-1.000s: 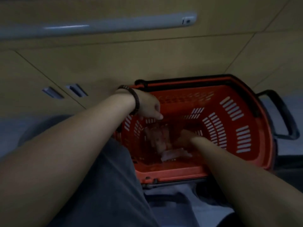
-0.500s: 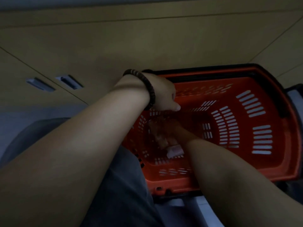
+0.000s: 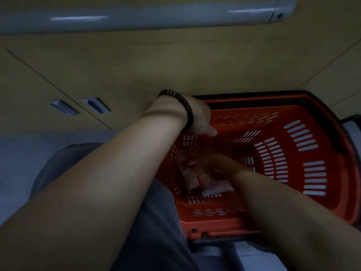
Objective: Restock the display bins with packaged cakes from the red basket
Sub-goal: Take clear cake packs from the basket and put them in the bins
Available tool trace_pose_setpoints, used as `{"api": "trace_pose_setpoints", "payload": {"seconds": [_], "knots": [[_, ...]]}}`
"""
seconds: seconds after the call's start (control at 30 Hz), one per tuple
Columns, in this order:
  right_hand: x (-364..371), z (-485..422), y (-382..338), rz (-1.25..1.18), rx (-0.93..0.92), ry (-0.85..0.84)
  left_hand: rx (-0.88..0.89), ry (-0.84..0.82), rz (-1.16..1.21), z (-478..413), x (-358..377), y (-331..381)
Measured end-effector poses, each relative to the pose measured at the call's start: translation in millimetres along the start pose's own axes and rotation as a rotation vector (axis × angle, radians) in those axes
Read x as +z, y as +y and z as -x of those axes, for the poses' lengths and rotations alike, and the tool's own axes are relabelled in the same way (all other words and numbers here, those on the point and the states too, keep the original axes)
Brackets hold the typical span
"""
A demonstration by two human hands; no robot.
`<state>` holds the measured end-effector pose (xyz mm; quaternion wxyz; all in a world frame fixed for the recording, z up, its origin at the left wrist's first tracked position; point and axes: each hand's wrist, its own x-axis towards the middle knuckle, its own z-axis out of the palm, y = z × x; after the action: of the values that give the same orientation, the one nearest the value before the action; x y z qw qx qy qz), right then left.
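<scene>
The red basket [image 3: 332,153] lies tilted toward me on the floor, its open side facing up. My left hand [image 3: 199,118], with a dark bead bracelet at the wrist, holds the basket's far left rim; its thumb points inside and its fingers are hidden. My right hand [image 3: 213,161] reaches deep into the basket and grips the clear packaged cakes [image 3: 192,178] near the left wall. Another packaged cake [image 3: 216,189] lies loose on the basket's bottom just below that hand. The light is dim and the packets are blurred.
A tan cabinet front with two recessed handles [image 3: 64,107] stands behind the basket. A pale rail [image 3: 156,18] runs along the top. My knee in grey trousers [image 3: 152,222] is left of the basket. The basket's black handle [image 3: 351,118] sticks out at the right.
My right hand has moved left across the basket bottom onto the cake packets and closed on them. The left hand stays at the rim. The view has shifted, and the rail is back in sight.
</scene>
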<state>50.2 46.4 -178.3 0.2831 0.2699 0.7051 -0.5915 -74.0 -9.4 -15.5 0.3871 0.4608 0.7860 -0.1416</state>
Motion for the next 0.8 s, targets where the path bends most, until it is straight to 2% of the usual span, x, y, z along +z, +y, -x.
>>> {"api": "trace_pose_setpoints", "payload": {"seconds": [0.07, 0.13, 0.2, 0.33, 0.43, 0.5, 0.67, 0.7, 0.8], "knots": [[-14, 19, -4, -0.097, 0.001, -0.016, -0.001, -0.004, 0.012, 3, 2, -2], [-25, 18, -5, -0.041, 0.003, 0.023, -0.026, -0.013, 0.076, 2, 1, -7], [-43, 14, 7, -0.082, -0.013, 0.059, -0.050, -0.034, 0.197, 5, 2, -10], [-74, 76, -31, -0.207, -0.081, 0.213, 0.029, -0.050, 0.515, 18, 1, 0], [-87, 112, -44, -0.195, -0.093, 0.332, 0.140, 0.107, 0.639, 29, 8, 31], [-89, 127, -44, -0.352, -0.100, 0.412, 0.190, 0.198, 0.670, 33, 15, 50], [-83, 165, -54, -0.809, -0.142, 0.273, 0.186, 0.340, 0.662, 32, 34, 61], [-84, 166, -53, -0.847, -0.137, 0.291, 0.231, 0.383, 0.736, 33, 36, 61], [-86, 174, -58, -0.775, -0.188, 0.350, 0.219, 0.445, 1.013, 35, 35, 52]]}}
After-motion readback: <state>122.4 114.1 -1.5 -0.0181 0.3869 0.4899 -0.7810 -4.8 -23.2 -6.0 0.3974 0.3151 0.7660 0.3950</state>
